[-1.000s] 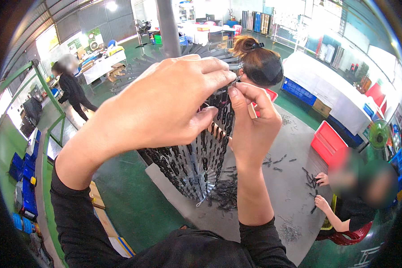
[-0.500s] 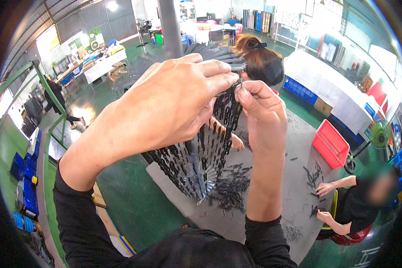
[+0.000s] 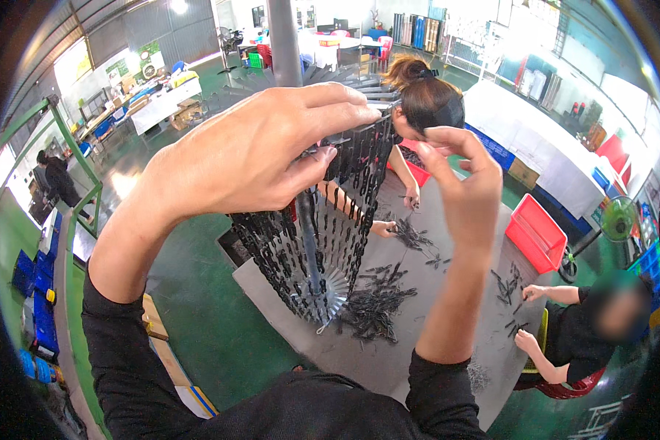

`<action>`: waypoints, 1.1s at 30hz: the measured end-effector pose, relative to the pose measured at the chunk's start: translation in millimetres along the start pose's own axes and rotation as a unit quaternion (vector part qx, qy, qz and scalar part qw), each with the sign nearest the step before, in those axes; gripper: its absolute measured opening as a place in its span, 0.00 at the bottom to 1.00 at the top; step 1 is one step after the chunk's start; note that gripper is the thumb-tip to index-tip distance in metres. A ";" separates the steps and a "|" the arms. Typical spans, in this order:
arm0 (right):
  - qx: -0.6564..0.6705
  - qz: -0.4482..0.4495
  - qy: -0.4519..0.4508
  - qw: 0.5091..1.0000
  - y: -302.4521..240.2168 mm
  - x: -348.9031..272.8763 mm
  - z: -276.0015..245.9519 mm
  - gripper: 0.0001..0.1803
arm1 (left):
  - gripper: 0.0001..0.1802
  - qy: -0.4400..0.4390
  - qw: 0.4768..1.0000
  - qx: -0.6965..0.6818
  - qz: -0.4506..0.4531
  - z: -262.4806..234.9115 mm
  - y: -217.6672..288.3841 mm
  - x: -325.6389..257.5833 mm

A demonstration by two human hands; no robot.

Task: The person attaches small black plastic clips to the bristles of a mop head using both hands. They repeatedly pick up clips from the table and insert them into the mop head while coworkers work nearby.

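Up at the rack's spoke (image 3: pixel 359 136), the left hand (image 3: pixel 249 158) pinches it in a clenched grip, steadying it, while the right hand (image 3: pixel 462 191) hovers apart, fingers curled on nothing visible, best kept close beside the hanging black clips (image 3: pixel 301 249).

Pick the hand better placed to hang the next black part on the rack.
Right hand, probably: it hovers free beside the hanging black parts, fingers pinched and apparently empty. Left hand is busy gripping the rack's top.

My left hand (image 3: pixel 249 158) is up against the hanging rack (image 3: pixel 308 242), my right hand (image 3: pixel 458 187) just right of it; loose pieces (image 3: pixel 374 308) lie on the mat (image 3: pixel 418 345) below.
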State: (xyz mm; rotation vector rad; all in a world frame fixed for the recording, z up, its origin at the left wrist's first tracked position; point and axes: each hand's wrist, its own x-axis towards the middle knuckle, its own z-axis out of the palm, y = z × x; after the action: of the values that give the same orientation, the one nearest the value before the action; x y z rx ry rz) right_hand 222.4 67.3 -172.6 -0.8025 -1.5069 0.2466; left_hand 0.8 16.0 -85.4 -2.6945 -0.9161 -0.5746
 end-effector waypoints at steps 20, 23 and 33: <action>0.108 -0.041 0.110 0.987 -29.9 -14.8 61.3 0.04 | 0.24 0.052 0.989 0.111 -0.082 3.8 28.7 4.7; 0.202 0.027 0.050 0.978 -26.1 -10.9 53.7 0.04 | 0.24 0.049 0.989 0.113 -0.079 5.3 27.8 4.6; 0.502 0.140 -0.066 0.851 -13.1 -8.9 36.3 0.06 | 0.24 0.049 0.991 0.121 -0.031 10.4 22.7 7.2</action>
State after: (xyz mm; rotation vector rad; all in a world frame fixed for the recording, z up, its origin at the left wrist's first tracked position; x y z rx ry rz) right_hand 183.1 63.8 -176.4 -0.1333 -1.1340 1.2155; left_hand 23.2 5.8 -93.6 -2.4086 -0.9787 -0.5623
